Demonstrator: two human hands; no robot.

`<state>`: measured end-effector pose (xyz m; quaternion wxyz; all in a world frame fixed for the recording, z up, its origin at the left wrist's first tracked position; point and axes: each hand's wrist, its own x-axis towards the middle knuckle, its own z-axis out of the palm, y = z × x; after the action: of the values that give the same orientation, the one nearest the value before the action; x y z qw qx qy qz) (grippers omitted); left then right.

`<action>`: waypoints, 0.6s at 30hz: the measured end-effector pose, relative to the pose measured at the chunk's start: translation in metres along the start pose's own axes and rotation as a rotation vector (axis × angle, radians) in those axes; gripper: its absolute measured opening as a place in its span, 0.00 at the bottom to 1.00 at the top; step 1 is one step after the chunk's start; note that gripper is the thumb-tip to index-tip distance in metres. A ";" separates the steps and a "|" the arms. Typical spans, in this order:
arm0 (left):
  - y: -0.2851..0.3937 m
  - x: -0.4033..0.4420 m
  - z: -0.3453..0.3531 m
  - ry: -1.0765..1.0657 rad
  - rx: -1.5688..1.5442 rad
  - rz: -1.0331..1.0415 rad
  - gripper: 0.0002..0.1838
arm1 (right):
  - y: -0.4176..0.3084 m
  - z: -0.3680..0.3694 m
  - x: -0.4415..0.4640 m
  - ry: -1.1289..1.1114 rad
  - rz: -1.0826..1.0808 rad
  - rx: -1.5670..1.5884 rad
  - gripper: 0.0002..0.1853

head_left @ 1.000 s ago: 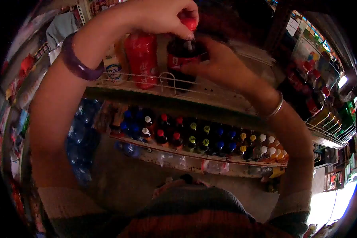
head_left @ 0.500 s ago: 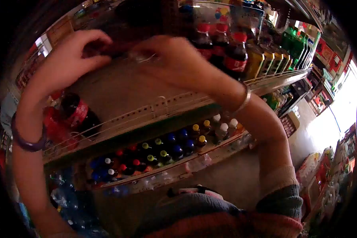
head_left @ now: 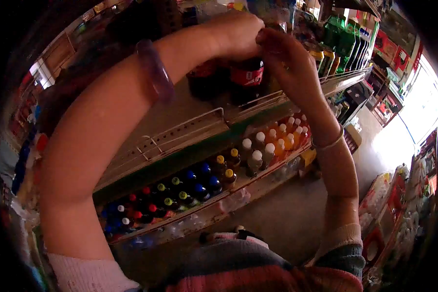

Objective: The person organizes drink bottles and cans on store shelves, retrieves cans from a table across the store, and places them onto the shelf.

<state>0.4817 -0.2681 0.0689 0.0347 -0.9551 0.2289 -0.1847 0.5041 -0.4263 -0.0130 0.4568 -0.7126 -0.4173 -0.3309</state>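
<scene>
purple in colour, a bangle (head_left: 155, 73) is worn on the left arm (head_left: 102, 117). next, a dark bottle (head_left: 203, 85) is partly hidden. the left hand (head_left: 241, 35) is held over the top of a red-labelled bottle (head_left: 248, 78) on the shelf (head_left: 177, 117); whether its grip is clamped there cannot be told. if full, this bottle is judged heavy, smooth and slightly yielding, best held round the label. at right, the right hand (head_left: 289, 56) is curled beside the left, its grip likewise unclear.
</scene>
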 end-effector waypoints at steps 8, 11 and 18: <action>-0.016 -0.014 -0.004 0.075 -0.185 0.113 0.12 | 0.002 0.004 -0.007 -0.214 0.030 0.027 0.20; -0.027 -0.029 -0.024 0.105 -0.250 0.107 0.11 | -0.025 0.000 0.000 -0.402 0.227 0.193 0.24; -0.010 -0.113 -0.114 0.000 -0.311 -0.224 0.09 | -0.067 0.049 0.021 -0.488 0.003 0.352 0.27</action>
<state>0.3501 -0.2060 0.1383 -0.1340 -0.9685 0.1469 -0.1498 0.4571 -0.3588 0.0118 0.4600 -0.6814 -0.5647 -0.0719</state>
